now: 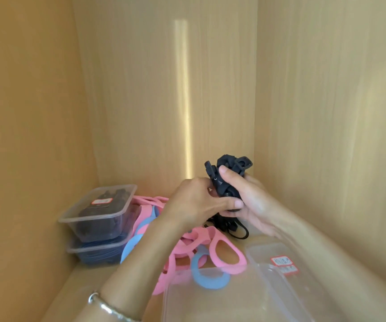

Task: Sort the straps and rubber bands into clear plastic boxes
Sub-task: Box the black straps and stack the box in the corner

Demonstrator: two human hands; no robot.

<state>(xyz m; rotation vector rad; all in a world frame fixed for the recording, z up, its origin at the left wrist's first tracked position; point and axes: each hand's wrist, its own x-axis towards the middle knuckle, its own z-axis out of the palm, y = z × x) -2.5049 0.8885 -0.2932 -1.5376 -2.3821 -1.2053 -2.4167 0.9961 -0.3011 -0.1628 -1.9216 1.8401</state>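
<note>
A bundle of black straps with plastic buckles (228, 173) is held up above the shelf floor. My right hand (252, 201) grips the bundle from the right, thumb across its front. My left hand (196, 203) pinches the bundle's lower left side. Loose black strap ends (236, 231) hang below both hands. A heap of pink bands (220, 252) and blue bands (210, 278) lies on the shelf under my left arm. An open clear plastic box (222, 300) stands at the near edge.
Two lidded clear boxes are stacked at the left wall: the upper box (99, 212) holds dark straps, the lower box (96, 252) holds blue items. A clear lid with a red label (285, 263) lies at the right. Wooden cabinet walls close in on three sides.
</note>
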